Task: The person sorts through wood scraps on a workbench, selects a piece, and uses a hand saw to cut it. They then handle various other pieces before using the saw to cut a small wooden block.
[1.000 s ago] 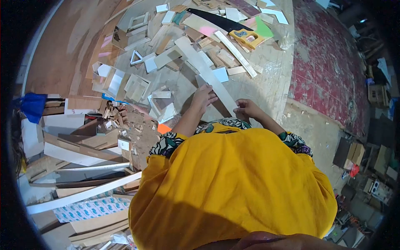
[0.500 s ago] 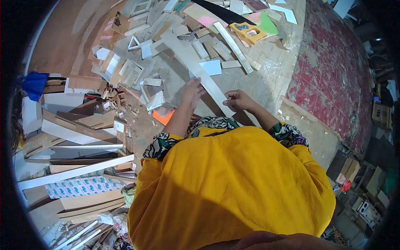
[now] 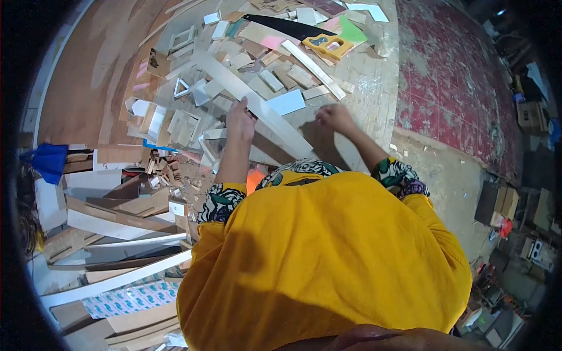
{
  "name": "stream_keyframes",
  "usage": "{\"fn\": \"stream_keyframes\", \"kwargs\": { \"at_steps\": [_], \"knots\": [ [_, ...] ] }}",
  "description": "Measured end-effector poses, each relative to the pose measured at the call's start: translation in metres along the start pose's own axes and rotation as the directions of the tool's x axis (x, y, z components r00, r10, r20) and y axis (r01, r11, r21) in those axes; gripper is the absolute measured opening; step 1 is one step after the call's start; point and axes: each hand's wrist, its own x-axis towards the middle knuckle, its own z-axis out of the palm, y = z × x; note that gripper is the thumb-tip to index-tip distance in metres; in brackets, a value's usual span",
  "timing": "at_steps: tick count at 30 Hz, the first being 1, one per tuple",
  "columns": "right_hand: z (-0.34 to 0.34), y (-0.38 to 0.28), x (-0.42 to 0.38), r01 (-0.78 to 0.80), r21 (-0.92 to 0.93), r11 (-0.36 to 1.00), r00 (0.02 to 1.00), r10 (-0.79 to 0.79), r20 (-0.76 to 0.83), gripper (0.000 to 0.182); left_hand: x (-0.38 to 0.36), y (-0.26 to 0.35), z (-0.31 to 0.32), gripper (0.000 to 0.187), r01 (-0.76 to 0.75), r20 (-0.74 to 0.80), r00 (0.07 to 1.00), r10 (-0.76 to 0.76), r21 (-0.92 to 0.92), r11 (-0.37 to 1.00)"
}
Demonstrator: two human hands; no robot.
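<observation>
L fingers (image 3: 248,121) on pale board (image 3: 269,116), printed sheet (image 3: 133,299) illegible

Scuffed red surface (image 3: 451,88) beside pale floor (image 3: 442,187) at right; broad brown board (image 3: 88,76) left.

Strong fisheye curvature, blackened corners

- A loose mustard-yellow garment (image 3: 333,245) covers the torso and shoulders, softly creased.
- The left sleeve end (image 3: 219,203) is printed in black, white and green, with leafy, curling shapes.
- The right sleeve end (image 3: 401,177) matches it, plus a purple patch.
- More of this print edges the front hem (image 3: 304,167).
- Both forearms are bare.
</observation>
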Motion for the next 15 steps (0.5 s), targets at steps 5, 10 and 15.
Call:
{"fn": "stream_keyframes", "kwargs": {
  "at_steps": [5, 10, 15],
  "knots": [
    [-0.025, 0.011, 0.03, 0.128, -0.19, 0.973, 0.947, -0.177, -0.268, 0.016, 0.022, 0.026, -0.006, 0.02, -0.124, 0.056, 0.991, 0.122, 0.026, 0.992],
    [-0.019, 0.005, 0.057, 0.06, -0.434, 0.899, 0.934, -0.204, -0.293, 0.011, 0.03, 0.037, -0.007, 0.022, -0.214, 0.149, 0.968, 0.2, 0.083, 0.973],
    [-0.002, 0.002, 0.063, 0.087, -0.209, 0.974, 0.988, -0.111, -0.106, 0.016, 0.025, 0.042, -0.001, 0.02, -0.186, 0.148, 0.975, 0.164, 0.144, 0.972]
  ]
}}
